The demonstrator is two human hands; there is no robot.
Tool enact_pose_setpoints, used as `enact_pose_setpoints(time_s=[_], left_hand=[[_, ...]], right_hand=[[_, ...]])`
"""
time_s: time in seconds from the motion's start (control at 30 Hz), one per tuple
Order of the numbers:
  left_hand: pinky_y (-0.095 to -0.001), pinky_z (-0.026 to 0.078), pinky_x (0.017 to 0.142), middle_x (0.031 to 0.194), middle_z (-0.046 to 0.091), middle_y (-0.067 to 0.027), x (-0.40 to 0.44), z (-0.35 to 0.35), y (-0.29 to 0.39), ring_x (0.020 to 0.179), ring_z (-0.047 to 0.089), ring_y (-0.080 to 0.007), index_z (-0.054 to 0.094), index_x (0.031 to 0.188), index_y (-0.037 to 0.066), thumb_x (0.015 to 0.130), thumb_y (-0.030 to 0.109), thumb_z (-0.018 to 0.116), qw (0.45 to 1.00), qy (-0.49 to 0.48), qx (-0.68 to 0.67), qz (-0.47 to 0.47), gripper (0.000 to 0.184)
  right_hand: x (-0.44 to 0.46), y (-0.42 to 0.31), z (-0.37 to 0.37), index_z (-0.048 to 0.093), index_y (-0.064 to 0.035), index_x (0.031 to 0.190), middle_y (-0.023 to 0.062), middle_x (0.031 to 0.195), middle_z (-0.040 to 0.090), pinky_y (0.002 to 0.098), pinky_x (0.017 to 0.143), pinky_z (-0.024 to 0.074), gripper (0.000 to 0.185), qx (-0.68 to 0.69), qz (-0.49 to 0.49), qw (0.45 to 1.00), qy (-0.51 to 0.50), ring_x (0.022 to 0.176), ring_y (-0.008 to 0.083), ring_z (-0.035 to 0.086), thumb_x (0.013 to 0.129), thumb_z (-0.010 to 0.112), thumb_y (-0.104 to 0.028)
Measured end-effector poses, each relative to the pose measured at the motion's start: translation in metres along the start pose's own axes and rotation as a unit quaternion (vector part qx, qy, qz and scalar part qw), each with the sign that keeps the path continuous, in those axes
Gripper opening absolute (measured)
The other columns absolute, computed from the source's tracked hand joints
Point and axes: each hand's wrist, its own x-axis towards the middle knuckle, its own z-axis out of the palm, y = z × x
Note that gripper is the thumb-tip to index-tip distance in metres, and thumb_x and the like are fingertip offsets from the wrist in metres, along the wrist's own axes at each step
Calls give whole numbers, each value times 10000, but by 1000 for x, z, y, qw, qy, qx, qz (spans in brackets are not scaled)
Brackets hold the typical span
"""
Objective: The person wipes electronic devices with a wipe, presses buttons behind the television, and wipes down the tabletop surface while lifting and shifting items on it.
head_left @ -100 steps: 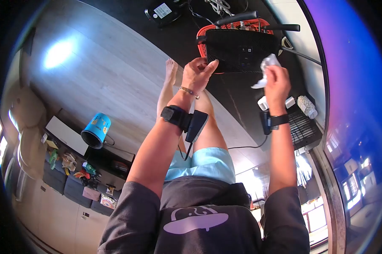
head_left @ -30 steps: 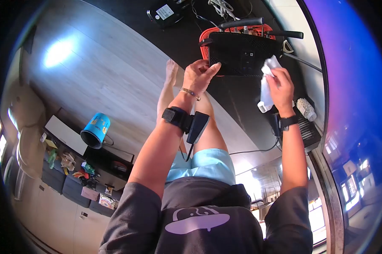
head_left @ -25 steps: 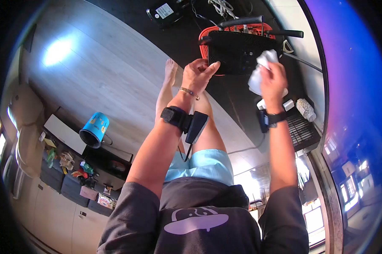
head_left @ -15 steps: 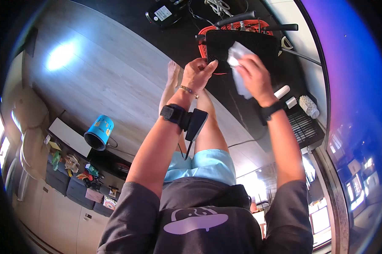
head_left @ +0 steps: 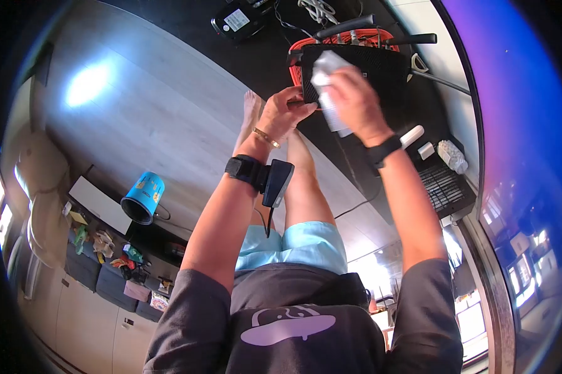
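My left hand (head_left: 285, 113) pinches the near left edge of a black router (head_left: 381, 78), which has a ribbed face and stick-like antennas (head_left: 346, 28). The router is tilted up in front of an orange basket (head_left: 298, 47). My right hand (head_left: 357, 105) is closed on a crumpled white tissue (head_left: 329, 65), which lies against or just over the left part of the router's face. Motion blurs that hand and the tissue, so contact is hard to judge.
The basket stands on a dark cabinet top (head_left: 337, 146), by a black box (head_left: 238, 22) and white cables (head_left: 318, 10). To the right are a white stick-shaped item (head_left: 412, 136), a white textured bundle (head_left: 452, 156) and a large screen (head_left: 518, 124). A blue bin (head_left: 145, 194) is at left.
My right hand has swept left across the router with the tissue. My left hand has shifted slightly left and down, still at the router's edge.
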Motion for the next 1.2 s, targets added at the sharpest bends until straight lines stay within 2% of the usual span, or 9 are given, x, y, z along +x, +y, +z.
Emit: enact_pose_setpoints(time_s=[0.13,0.23,0.3,0.4,0.57,0.7,0.77,0.83,1.2], left_hand=[[-230,391,580,710,513,24,-8,5,21,652,445,-50,591,883,3,770,192,709,999,24,23,2,251],[-225,401,579,708,510,23,-9,9,23,654,455,-54,593,872,3,785,230,706,993,61,92,-33,268],[-223,418,587,722,523,12,-1,9,9,667,477,-61,597,901,-2,791,266,702,992,83,73,-57,308],[-226,457,614,767,551,-14,1,10,12,703,524,-81,600,961,-15,800,331,690,988,115,13,-106,393],[-246,497,674,878,584,-52,-2,10,50,774,575,-117,574,1051,-36,813,372,667,984,104,29,-142,482],[-281,520,713,922,624,-119,2,-2,62,841,613,-166,482,1153,-70,810,387,660,993,83,60,-63,598],[-279,498,712,908,622,-92,9,-19,62,819,597,-147,482,1176,-37,832,357,642,993,69,87,-36,548],[-272,489,718,902,619,-79,15,-38,65,819,585,-137,480,1186,-32,838,351,636,993,44,108,-20,541],[-257,500,729,853,501,45,0,-94,138,810,513,-49,514,1211,22,908,358,532,965,-65,233,-101,453]], right_hand=[[-11,50,-65,546,-33,835,132,834,543,390,703,451,112,-108,201,968,100,809,313,550,765,622,-77],[-10,50,-57,544,-32,857,140,837,538,394,688,445,121,-141,251,947,140,798,310,545,778,616,-88],[-12,20,-29,528,-30,901,150,861,530,418,705,436,148,-171,198,958,120,804,327,538,770,595,-52],[-26,-25,-1,526,-17,891,135,866,523,379,727,441,130,-3,79,996,43,827,314,538,791,599,-53],[-47,-2,-38,546,-11,888,125,851,537,355,693,451,125,-139,219,952,163,777,287,550,820,604,-99],[-68,6,-54,557,-10,972,77,865,559,310,676,463,181,-109,347,899,245,763,180,556,882,566,-166],[-74,1,-48,512,-16,988,75,924,560,275,688,471,191,287,453,795,283,791,144,553,911,539,-189],[-73,-5,-41,503,-18,1007,69,958,573,267,722,493,186,422,464,725,283,807,125,564,917,526,-179],[-68,-65,2,511,-45,1008,39,911,586,268,703,501,170,642,453,573,235,789,102,576,897,561,-163]])
